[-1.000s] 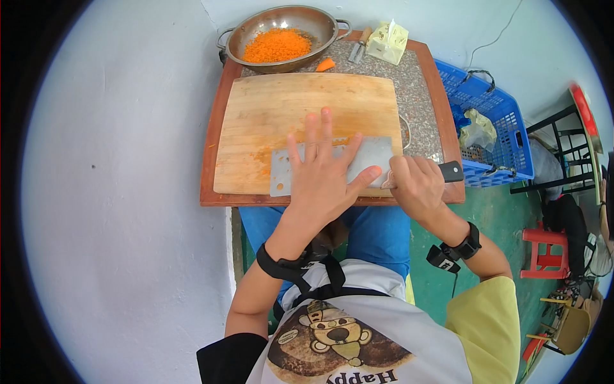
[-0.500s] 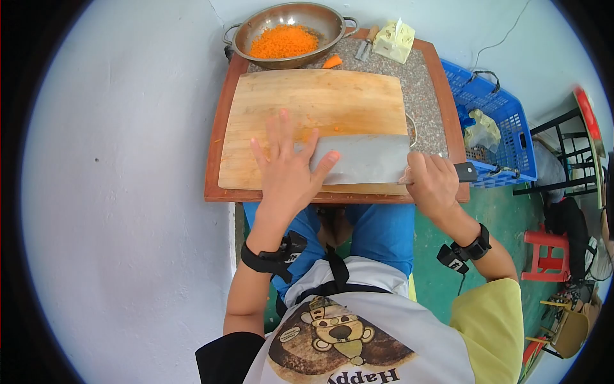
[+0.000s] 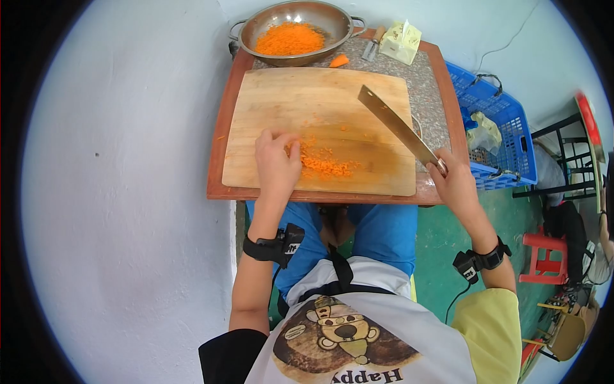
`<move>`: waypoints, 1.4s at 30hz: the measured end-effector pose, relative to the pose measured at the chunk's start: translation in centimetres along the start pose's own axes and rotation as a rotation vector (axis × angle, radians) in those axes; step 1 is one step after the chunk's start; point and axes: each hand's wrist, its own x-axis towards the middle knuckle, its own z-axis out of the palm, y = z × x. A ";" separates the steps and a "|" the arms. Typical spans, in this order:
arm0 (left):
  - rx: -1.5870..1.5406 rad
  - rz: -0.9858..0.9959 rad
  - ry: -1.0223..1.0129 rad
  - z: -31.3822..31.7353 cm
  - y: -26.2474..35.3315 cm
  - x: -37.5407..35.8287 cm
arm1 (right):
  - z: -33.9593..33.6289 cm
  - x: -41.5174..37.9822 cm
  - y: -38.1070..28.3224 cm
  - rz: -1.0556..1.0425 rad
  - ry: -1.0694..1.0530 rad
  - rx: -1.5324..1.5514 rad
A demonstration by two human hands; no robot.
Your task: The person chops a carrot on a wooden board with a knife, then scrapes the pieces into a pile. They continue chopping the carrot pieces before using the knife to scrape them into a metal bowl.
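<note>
A wooden cutting board (image 3: 275,96) carries a small spread of finely chopped carrot (image 3: 329,168) near its front edge. At the left end of that carrot is my left hand (image 3: 278,160), its fingers curled in and pressed together; whatever lies within them is hidden. My right hand (image 3: 457,179) grips the handle of a cleaver (image 3: 396,125) at the board's right side. The cleaver is raised and tilted, its blade seen nearly edge-on and pointing to the back left.
Behind the board stands a two-handled metal pan (image 3: 336,29) with chopped carrot in it. A carrot piece (image 3: 339,61), a peeler-like tool (image 3: 371,50) and a tissue pack (image 3: 400,42) lie nearby. A blue basket (image 3: 511,121) and a red stool (image 3: 543,256) are to the right.
The cleaver has lifted off the board and swung upright, uncovering the chopped carrot. My left hand, spread beside the blade before, has curled its fingers in.
</note>
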 end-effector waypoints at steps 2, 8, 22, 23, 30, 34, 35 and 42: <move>0.019 0.084 0.057 0.2 -0.1 0.0 | 0.9 0.0 0.7 -0.048 -0.016 -0.031; -0.122 0.030 0.014 -0.5 -0.6 0.4 | 2.4 -1.1 -1.5 -0.082 -0.064 -0.166; -0.140 -0.208 0.087 -4.5 -3.3 -0.5 | 3.8 3.8 -5.0 -0.202 -0.059 -0.128; -0.129 -0.210 0.101 -4.9 -3.5 -0.4 | 4.3 4.6 -4.9 -0.238 -0.013 -0.191; 0.319 -0.244 0.320 -7.9 -7.2 0.2 | 5.0 4.2 -5.7 -0.378 -0.090 -0.162; -0.006 -0.291 0.109 -7.1 -5.7 0.5 | 4.0 3.8 -5.4 -0.493 -0.132 -0.118; -0.007 -0.290 0.105 -6.4 -4.8 -0.2 | 3.7 3.9 -5.1 -0.515 -0.164 -0.109; 0.584 -0.110 0.051 -1.0 -1.4 -4.0 | 1.3 4.4 -4.5 -0.343 -0.108 0.003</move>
